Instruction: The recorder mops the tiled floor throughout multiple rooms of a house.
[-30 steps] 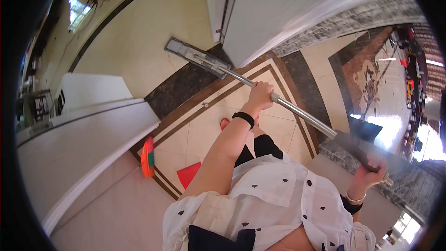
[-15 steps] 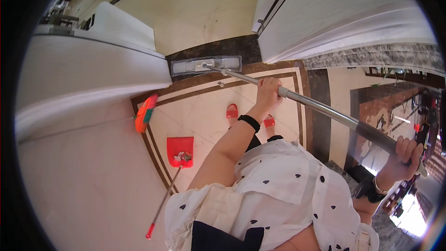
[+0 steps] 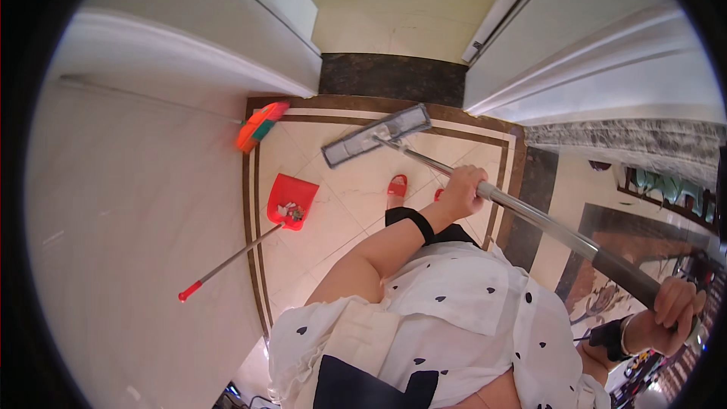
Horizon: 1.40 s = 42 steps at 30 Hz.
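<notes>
A flat mop (image 3: 376, 136) with a grey-edged, wide rectangular head lies slanted on the pale tiles, just in front of my feet. Its metal pole runs from the head toward the lower right. My left hand (image 3: 460, 191) is closed round the thin lower part of the pole, beside the joint where it thickens. At the far right, my right hand (image 3: 673, 316) grips the dark sleeve near the pole's upper end. Both of my feet, in red slippers (image 3: 397, 185), stand close behind the mop head; the right one is mostly hidden by my left hand and arm.
Left of me lies a red dustpan (image 3: 293, 195) holding scraps, its handle toward the wall. An orange-and-green broom (image 3: 260, 127) leans in the corner. Ahead, a dark threshold (image 3: 394, 79) crosses the doorway between white walls. Right stands a grey marbled ledge (image 3: 628, 136).
The mop head has come back from the dark threshold onto the pale tiles and turned aslant. Both hands keep their hold on the pole. My view has shifted, too.
</notes>
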Each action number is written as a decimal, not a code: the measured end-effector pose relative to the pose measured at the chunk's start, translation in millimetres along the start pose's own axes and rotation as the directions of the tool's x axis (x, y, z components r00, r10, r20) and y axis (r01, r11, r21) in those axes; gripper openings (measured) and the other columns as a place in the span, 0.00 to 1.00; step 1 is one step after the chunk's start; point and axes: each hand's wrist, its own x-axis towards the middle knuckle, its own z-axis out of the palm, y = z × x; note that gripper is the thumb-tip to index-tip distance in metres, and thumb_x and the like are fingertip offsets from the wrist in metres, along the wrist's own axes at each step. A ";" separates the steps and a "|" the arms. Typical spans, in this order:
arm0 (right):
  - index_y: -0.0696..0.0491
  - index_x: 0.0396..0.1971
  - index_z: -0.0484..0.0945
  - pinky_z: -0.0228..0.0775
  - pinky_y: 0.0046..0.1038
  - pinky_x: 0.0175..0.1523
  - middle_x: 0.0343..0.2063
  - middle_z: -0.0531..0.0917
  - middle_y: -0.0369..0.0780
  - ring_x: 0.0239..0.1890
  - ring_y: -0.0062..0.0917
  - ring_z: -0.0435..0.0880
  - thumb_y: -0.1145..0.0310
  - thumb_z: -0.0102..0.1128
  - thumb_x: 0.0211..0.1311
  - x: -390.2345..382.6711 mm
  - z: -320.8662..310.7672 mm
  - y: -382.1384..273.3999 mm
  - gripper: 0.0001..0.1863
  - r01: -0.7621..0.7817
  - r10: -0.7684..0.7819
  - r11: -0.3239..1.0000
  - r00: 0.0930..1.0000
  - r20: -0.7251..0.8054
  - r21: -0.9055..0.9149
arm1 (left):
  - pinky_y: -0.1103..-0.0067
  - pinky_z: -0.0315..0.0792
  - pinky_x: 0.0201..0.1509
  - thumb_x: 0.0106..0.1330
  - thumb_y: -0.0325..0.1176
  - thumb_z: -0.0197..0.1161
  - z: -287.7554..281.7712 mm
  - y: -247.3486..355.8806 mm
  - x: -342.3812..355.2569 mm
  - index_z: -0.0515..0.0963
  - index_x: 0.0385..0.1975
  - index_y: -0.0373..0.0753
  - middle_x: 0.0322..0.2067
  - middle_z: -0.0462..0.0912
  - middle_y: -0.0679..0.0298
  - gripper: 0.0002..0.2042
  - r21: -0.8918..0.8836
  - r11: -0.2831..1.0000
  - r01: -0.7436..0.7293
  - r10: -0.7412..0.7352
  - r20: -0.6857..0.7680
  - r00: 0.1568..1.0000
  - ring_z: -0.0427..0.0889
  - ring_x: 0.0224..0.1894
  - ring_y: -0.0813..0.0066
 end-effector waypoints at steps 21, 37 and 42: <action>0.51 0.20 0.59 0.59 0.30 0.30 0.12 0.65 0.34 0.16 0.21 0.63 0.73 0.45 0.59 11.4 184.6 176.8 0.09 -0.222 0.105 0.946 0.899 0.425 0.235 | 0.70 0.70 0.42 0.44 0.23 0.61 -217.3 -217.1 -11.5 0.79 0.27 0.41 0.29 0.79 0.55 0.09 0.385 0.811 0.441 -0.543 0.214 0.812 0.76 0.39 0.51; 0.48 0.12 0.58 0.62 0.14 0.17 0.06 0.70 0.30 0.07 0.13 0.67 0.72 0.54 0.48 -27.8 -22.7 13.4 0.14 0.022 -0.079 0.991 0.893 0.444 0.133 | 0.59 0.63 0.45 0.44 0.20 0.59 0.4 -17.4 -49.0 0.75 0.34 0.49 0.28 0.76 0.61 0.17 0.201 0.961 0.192 -0.224 0.153 0.962 0.74 0.39 0.54; 0.47 0.12 0.58 0.62 0.12 0.17 0.06 0.70 0.30 0.07 0.13 0.68 0.72 0.54 0.48 -51.8 -77.2 -40.2 0.14 0.079 -0.101 0.994 0.915 0.391 0.072 | 0.52 0.57 0.54 0.49 0.24 0.58 58.3 25.6 -50.8 0.72 0.36 0.50 0.30 0.75 0.57 0.15 0.151 0.984 0.096 -0.146 0.367 0.919 0.73 0.43 0.55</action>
